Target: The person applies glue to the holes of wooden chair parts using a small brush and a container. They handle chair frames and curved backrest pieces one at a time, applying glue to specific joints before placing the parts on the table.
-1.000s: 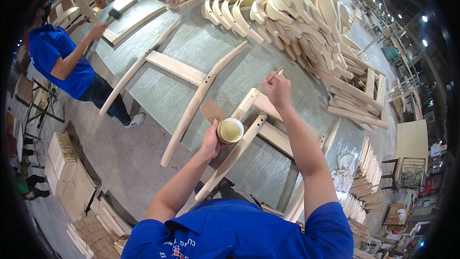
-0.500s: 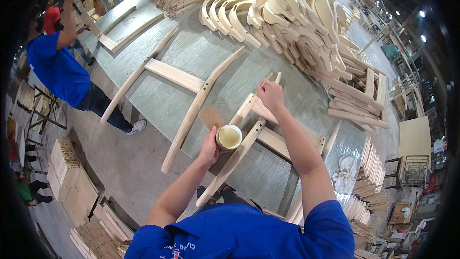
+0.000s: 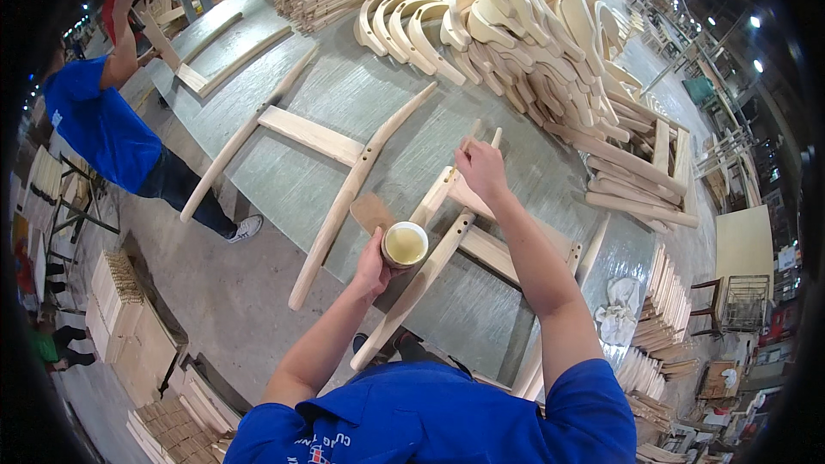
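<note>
My left hand grips a small round cup of pale yellowish liquid, held over a wooden chair frame lying on the green table. My right hand is closed on a thin wooden stick that points away from me. It hovers at the frame's far end, above a joint between a rail and a curved leg. A flat brown piece lies just beyond the cup.
A second H-shaped frame lies to the left. Stacked curved wooden parts fill the table's far right, with straight bars beside them. A co-worker in blue stands left, arm raised. A white rag lies right; wood stacks sit lower left.
My right hand has drawn slightly back and down toward the frame's joint. The cup stays put in my left hand. The co-worker at left has raised an arm overhead.
</note>
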Available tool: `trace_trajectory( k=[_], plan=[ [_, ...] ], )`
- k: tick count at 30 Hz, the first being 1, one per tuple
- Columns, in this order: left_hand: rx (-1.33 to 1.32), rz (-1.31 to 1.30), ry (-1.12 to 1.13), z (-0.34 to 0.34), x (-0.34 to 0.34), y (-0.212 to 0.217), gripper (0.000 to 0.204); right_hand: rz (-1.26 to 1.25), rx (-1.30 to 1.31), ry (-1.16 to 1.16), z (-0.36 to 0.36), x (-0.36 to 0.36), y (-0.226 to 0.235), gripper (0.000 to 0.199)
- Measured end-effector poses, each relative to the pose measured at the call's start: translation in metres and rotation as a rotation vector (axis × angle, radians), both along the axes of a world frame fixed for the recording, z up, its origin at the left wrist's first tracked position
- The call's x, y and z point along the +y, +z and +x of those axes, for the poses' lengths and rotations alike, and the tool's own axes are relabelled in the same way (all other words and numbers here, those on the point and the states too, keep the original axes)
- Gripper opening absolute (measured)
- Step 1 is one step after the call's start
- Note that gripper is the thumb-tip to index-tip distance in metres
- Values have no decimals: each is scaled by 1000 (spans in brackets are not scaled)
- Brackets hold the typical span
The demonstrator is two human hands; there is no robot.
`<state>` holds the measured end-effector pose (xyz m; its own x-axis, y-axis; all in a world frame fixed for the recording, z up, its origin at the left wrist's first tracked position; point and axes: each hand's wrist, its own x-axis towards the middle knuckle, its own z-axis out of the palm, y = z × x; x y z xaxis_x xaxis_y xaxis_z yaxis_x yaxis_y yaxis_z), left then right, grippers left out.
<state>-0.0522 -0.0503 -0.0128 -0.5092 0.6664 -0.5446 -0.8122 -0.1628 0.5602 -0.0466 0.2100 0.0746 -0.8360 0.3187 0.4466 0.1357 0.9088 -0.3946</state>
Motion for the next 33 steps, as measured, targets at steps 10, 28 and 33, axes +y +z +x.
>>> trace_trajectory(
  k=[10, 28, 33],
  plan=[
    [-26, 7, -2, 4, -21, -4, 53, -91, -117, 37, -1, -11, -4, 22],
    [228, 4, 276, -8, -27, 43, 41, -544, 180, 198, 92, -82, 63, 11],
    [471, 32, 221, 2, -36, 67, 39, -593, 301, 98, 125, -134, 63, 17]
  ],
)
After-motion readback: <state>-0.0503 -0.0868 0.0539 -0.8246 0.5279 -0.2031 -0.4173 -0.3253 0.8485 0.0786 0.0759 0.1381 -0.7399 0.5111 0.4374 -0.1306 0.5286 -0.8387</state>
